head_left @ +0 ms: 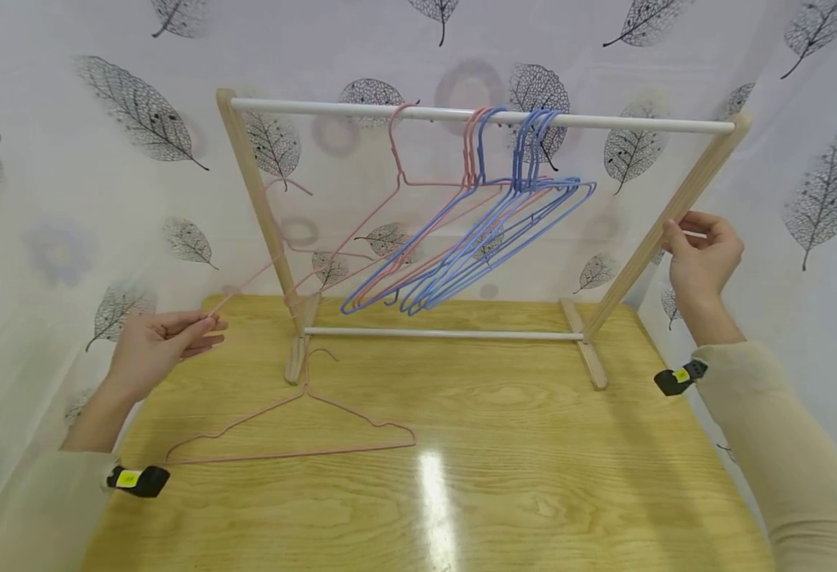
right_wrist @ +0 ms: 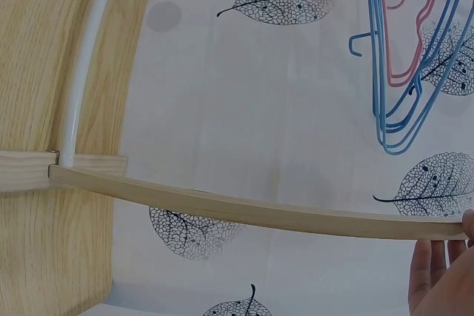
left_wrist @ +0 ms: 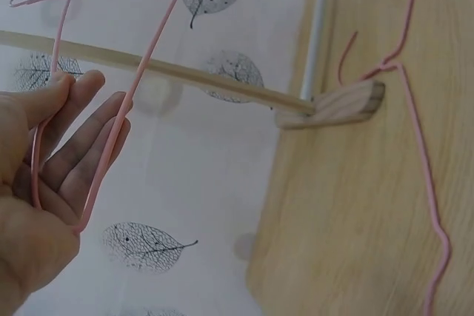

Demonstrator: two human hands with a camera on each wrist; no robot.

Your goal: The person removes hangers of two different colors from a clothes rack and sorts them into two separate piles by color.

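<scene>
My left hand [head_left: 157,345] pinches one shoulder of a pink wire hanger [left_wrist: 144,57] between thumb and fingers, its hook pointing up beside the rack's left post. The right hand [head_left: 707,258] grips the right wooden post [head_left: 700,179] of a small clothes rack about midway up. From the rack's white top rail [head_left: 626,122] hang several blue hangers [head_left: 481,151], bunched near the middle. Several pink hangers hang there too, one pink hanger [head_left: 393,143] apart to the left. Another pink hanger [head_left: 290,455] lies flat on the table before the rack's left foot.
The rack stands on a wood-grain table [head_left: 533,477], its lower white rail [head_left: 447,334] joining two wooden feet, including the right foot [head_left: 590,361]. Behind and on both sides is a pale covering [head_left: 769,48] printed with dark leaves.
</scene>
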